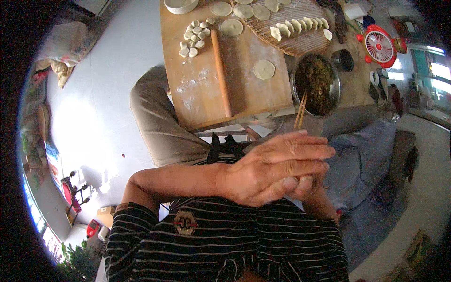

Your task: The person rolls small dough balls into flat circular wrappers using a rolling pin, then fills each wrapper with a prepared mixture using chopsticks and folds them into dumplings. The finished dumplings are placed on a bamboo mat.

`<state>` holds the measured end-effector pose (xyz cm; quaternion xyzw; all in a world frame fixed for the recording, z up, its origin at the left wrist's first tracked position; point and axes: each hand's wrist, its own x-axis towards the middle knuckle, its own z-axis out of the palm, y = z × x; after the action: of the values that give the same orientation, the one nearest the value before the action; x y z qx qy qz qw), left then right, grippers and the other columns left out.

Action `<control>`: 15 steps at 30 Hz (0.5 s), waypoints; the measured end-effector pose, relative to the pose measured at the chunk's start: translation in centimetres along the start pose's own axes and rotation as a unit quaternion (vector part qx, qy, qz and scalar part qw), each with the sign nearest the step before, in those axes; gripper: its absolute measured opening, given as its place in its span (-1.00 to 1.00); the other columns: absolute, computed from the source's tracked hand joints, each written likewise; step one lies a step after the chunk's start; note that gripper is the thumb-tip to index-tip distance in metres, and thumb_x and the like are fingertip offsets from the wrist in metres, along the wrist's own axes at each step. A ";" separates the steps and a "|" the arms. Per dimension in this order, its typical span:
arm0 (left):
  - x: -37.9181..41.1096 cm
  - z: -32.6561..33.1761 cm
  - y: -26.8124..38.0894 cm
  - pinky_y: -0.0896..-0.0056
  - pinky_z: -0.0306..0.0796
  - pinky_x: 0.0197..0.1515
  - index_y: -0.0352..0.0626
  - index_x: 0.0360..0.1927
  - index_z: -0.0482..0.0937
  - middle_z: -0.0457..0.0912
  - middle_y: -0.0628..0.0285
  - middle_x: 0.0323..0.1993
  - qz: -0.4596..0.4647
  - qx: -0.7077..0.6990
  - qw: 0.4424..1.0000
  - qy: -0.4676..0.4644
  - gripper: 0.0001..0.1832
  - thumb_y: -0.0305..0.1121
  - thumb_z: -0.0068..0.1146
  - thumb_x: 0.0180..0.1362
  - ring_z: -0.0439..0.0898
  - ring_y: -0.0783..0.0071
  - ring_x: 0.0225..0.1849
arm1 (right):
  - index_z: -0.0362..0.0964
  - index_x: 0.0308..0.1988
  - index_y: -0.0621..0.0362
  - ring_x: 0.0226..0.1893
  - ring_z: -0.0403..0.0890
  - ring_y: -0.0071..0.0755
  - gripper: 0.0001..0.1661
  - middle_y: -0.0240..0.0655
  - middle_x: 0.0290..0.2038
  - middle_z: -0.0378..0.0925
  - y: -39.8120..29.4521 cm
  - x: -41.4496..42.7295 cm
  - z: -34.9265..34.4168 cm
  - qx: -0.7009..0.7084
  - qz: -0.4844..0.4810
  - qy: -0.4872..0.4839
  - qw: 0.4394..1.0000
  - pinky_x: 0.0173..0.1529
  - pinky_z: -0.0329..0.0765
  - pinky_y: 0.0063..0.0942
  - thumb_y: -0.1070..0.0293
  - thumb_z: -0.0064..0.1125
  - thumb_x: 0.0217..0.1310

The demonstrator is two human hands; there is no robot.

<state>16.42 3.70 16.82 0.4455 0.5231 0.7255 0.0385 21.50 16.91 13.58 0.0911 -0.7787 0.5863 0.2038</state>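
Observation:
My left hand lies over my right hand, palm to palm in front of my striped shirt. Both thumbs show side by side at the near edge. Most of the right hand is covered, and whether anything sits between the palms is hidden. Beyond them is a floured wooden board, bearing a wooden rolling pin, small flattened dough pieces and a round dough wrapper. Closest to my fingers are wooden chopsticks, leaning in a metal bowl of dark chopped filling.
Folded dumplings stand in a row on a woven tray, with more wrappers at its far side. A white bowl is at the far left. Rightward are a dark cup and a red fan.

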 end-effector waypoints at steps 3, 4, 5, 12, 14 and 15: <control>0.2 2.0 0.3 -0.04 0.03 0.24 -0.31 -0.06 0.41 0.33 -0.06 0.09 0.002 -0.083 0.996 0.032 -0.63 -0.29 -0.30 0.21 0.26 -0.07 0.18 | 0.35 -0.23 0.20 -0.42 0.54 -0.22 -0.44 -0.19 -0.41 0.50 -0.6 -0.3 -0.4 0.022 0.034 -0.025 0.999 -0.39 0.44 -0.35 -0.08 -0.35 0.24; 0.0 2.6 0.3 -0.05 0.03 0.23 -0.31 -0.07 0.42 0.33 -0.06 0.09 0.000 -0.101 0.994 0.037 -0.63 -0.29 -0.30 0.20 0.26 -0.08 0.18 | 0.35 -0.23 0.21 -0.42 0.54 -0.22 -0.44 -0.19 -0.41 0.50 -0.7 -0.7 -0.5 0.032 0.050 -0.036 0.998 -0.39 0.44 -0.35 -0.08 -0.35 0.24; -0.1 3.0 0.2 -0.06 0.03 0.23 -0.30 -0.08 0.42 0.34 -0.07 0.08 -0.004 -0.120 0.992 0.042 -0.63 -0.28 -0.30 0.19 0.27 -0.09 0.17 | 0.34 -0.22 0.21 -0.42 0.55 -0.21 -0.44 -0.19 -0.41 0.50 -0.8 -0.9 -0.8 0.044 0.064 -0.047 0.996 -0.39 0.44 -0.34 -0.07 -0.35 0.24; -1.2 1.9 -3.1 0.03 0.03 0.22 -0.31 0.11 0.27 0.20 -0.13 0.18 -0.087 -0.092 0.992 0.008 -0.51 -0.17 -0.34 0.23 0.25 -0.04 0.17 | 0.34 -0.19 0.22 -0.42 0.56 -0.18 -0.44 -0.18 -0.41 0.51 -1.5 -0.2 -2.2 0.104 0.202 -0.129 0.965 -0.41 0.44 -0.32 -0.06 -0.36 0.23; -0.9 1.6 -3.4 0.08 0.01 0.24 -0.34 0.19 0.10 0.11 -0.15 0.23 -0.139 -0.086 0.986 0.015 -0.33 0.00 -0.28 0.15 0.21 -0.03 0.20 | 0.34 -0.18 0.22 -0.42 0.56 -0.17 -0.44 -0.18 -0.41 0.51 -1.1 0.7 -2.4 0.112 0.237 -0.144 0.954 -0.42 0.44 -0.32 -0.06 -0.36 0.23; -0.9 1.7 -3.9 0.09 0.00 0.24 -0.35 0.22 -0.03 0.07 -0.16 0.25 -0.154 -0.102 0.982 0.030 -0.16 0.14 -0.23 0.07 0.18 -0.03 0.23 | 0.33 -0.18 0.22 -0.42 0.56 -0.16 -0.44 -0.18 -0.41 0.51 -0.8 1.1 -2.4 0.110 0.257 -0.147 0.949 -0.42 0.44 -0.32 -0.05 -0.36 0.23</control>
<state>16.48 6.20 13.32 0.3311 0.5096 0.7736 0.1796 21.35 19.10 15.29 -0.0056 -0.7275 0.6812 -0.0818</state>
